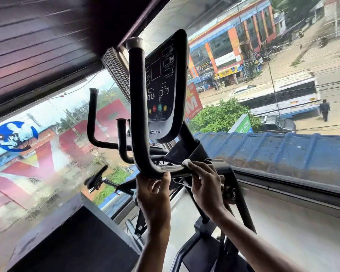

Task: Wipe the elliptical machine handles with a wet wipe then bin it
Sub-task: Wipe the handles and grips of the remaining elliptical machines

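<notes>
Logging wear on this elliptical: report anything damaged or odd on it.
The near handle looks worn: its horizontal stretch, between the left hand and the right hand pressing the wet wipe, shows shiny, seemingly bare metal, unlike the black above.

I am seeing daylight coming in through two large windows: the left window is carrying red letters and a blue sticker, the right window is showing a street, a bus and a blue roof. A dark ceiling is hanging above.
</notes>
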`<state>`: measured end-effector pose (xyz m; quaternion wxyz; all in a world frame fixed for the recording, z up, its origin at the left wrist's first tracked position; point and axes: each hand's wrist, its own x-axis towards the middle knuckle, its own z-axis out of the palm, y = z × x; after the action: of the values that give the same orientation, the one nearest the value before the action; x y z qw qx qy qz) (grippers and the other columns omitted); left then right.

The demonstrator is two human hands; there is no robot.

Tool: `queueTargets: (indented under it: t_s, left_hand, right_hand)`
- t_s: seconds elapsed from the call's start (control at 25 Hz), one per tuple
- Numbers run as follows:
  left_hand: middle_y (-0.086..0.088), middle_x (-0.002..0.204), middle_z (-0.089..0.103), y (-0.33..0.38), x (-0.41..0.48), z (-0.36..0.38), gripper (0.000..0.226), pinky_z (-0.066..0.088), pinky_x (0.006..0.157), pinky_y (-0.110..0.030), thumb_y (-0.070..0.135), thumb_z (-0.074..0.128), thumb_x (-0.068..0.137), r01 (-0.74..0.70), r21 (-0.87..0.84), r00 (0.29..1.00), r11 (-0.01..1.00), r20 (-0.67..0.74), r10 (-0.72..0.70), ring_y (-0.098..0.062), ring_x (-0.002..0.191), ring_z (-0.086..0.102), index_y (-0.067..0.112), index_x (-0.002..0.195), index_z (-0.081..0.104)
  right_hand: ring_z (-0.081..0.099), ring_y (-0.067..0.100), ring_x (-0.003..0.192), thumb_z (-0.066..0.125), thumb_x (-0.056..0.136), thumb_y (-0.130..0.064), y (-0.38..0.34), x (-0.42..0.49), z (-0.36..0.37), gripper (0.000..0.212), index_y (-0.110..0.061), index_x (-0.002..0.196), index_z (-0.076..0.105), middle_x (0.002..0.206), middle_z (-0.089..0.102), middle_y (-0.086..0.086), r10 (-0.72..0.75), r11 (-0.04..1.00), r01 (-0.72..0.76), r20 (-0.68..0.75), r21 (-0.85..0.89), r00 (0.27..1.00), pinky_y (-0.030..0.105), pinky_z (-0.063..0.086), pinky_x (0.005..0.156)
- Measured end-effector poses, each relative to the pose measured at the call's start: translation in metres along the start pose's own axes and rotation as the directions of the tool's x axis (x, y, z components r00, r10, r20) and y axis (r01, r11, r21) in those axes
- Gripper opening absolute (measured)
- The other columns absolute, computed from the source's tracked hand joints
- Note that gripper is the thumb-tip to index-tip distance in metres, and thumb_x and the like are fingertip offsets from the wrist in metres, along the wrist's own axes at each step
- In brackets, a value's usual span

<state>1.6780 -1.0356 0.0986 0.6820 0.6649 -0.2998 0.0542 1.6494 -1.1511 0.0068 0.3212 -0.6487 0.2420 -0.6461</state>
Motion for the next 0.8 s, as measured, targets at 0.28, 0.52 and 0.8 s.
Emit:
queueTargets:
  t_s: [0.28,0.52,0.8]
  left_hand:
    - [-0.012,0.11,0.073,0.004,0.006,-0.019,0.033,0.051,0.096,-0.065,0.039,0.059,0.087,-0.068,-0.095,0.996,0.993,0.048,0.073,-0.041,0.108,0.066,0.022,0.111,0.072]
    - [-0.006,0.113,0.075,0.015,0.01,-0.026,0.041,0.05,0.097,-0.065,0.039,0.058,0.085,-0.068,-0.104,0.995,0.992,0.064,0.075,-0.034,0.109,0.069,0.019,0.118,0.07]
    - [-0.008,0.095,0.075,0.007,0.026,-0.033,0.029,0.053,0.089,-0.061,0.026,0.052,0.082,-0.016,-0.22,0.988,0.975,0.147,0.049,-0.036,0.095,0.068,0.017,0.101,0.073]
  right_hand:
    - [0.07,0.003,0.103,0.074,0.092,-0.011,-0.1,0.009,0.001,0.018,-0.015,0.109,0.081,0.108,0.076,-0.015,-0.02,0.941,0.008,0.031,0.339,0.999,0.024,0.056,0.089]
    - [0.072,0.004,0.102,0.076,0.091,-0.003,-0.122,0.012,0.009,0.022,-0.013,0.111,0.08,0.112,0.075,-0.008,0.025,0.917,0.008,-0.078,0.398,0.997,0.027,0.059,0.087]
    - [0.067,0.025,0.105,0.067,0.099,-0.002,-0.131,0.054,-0.002,0.022,-0.005,0.118,0.077,0.118,0.071,0.007,-0.5,0.866,0.5,0.034,0.007,0.865,0.034,0.055,0.093]
